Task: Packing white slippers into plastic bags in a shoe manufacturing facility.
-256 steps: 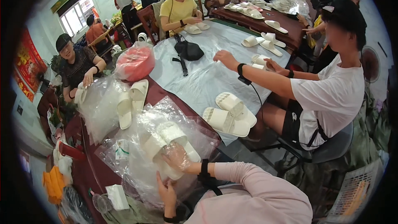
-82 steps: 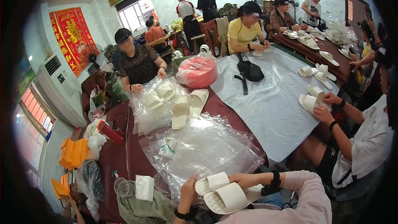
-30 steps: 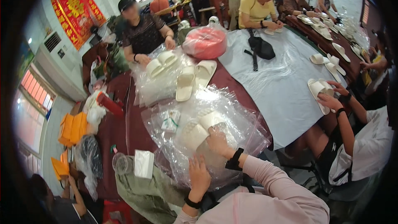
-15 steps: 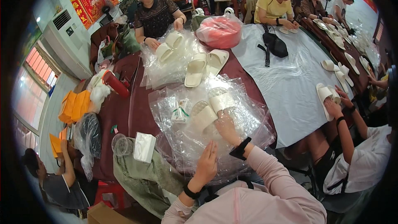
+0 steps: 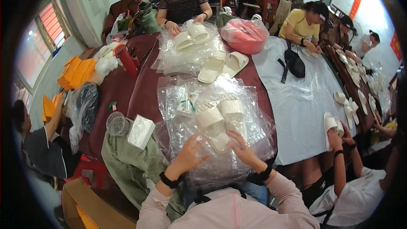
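A pair of cream slippers, a left slipper (image 5: 210,121) and a right slipper (image 5: 233,108), lies side by side on a stack of clear plastic bags (image 5: 182,138) in front of me. Their heel ends point toward me. My left hand (image 5: 190,153) hovers over the bags, left of the left slipper's heel, fingers spread and holding nothing. My right hand (image 5: 243,148) is by the heels on the right, fingers stretched out; whether it touches a sole I cannot tell. A small white-and-green packet (image 5: 186,105) is beside the left slipper, seemingly under plastic.
Another cream slipper pair (image 5: 222,65) lies beyond the bags. Across the table, a person (image 5: 184,4) handles slippers on bags. A white box (image 5: 141,131), clear cup (image 5: 117,124) and red flask (image 5: 126,59) are to the left. At right, a person's hands (image 5: 335,135) hold slippers.
My right hand has drawn back from the slippers toward me, and my left hand has moved left with fingers spreading. The slippers' heel ends now show. The view has shifted.
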Tool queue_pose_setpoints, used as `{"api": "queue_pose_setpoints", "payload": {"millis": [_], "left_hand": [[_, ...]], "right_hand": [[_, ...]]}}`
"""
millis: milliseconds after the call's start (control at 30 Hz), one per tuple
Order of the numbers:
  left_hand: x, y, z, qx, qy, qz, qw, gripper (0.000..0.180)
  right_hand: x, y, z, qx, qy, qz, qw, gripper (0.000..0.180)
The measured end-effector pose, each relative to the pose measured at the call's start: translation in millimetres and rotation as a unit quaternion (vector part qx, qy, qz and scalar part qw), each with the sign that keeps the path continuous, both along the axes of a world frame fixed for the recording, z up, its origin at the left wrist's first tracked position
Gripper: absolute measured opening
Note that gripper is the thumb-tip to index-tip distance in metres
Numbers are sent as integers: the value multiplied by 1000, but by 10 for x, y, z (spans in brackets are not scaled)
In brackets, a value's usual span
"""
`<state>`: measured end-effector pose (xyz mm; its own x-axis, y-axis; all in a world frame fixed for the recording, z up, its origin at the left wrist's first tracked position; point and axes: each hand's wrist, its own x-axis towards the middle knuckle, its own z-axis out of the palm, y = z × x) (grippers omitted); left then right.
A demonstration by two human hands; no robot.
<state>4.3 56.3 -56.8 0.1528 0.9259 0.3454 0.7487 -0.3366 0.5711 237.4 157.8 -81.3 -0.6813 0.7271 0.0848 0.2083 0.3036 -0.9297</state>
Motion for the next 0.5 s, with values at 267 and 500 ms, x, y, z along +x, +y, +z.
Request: {"api": "queue_pose_setpoints", "payload": {"millis": [267, 500], "left_hand": [[-236, 349, -391, -62, 57, 17, 996, 30], [-199, 618, -506, -16, 219, 85, 972, 47]], "right_hand": [[-695, 343, 849, -97, 163, -142, 972, 33], [-749, 336, 928, -158, 380, -198, 889, 47]]}}
